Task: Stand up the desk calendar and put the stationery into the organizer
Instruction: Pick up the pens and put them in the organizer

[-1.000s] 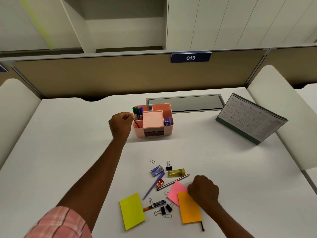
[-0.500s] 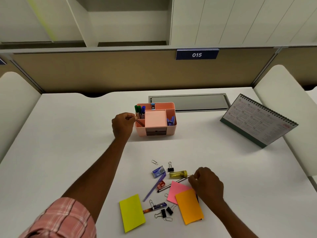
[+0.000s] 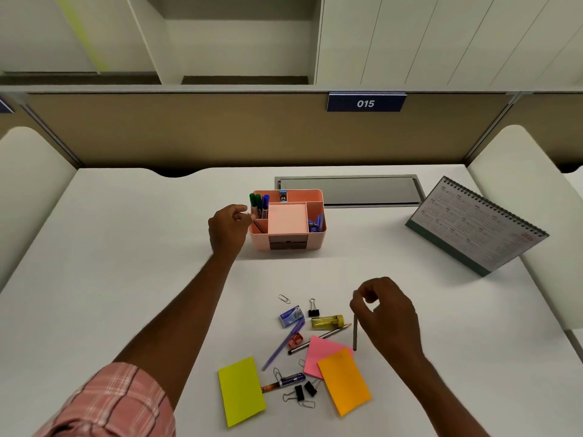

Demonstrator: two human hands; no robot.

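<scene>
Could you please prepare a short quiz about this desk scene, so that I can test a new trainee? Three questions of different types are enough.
1. True or false: the desk calendar lies flat on the desk.
2. What does the right hand hold? A) a yellow note B) a dark pencil C) a binder clip
3. Fill in: the green and blue markers stand in the ___ left compartment of the pink organizer.

Key
1. False: it stands on its base on the desk.
2. B
3. back
</scene>
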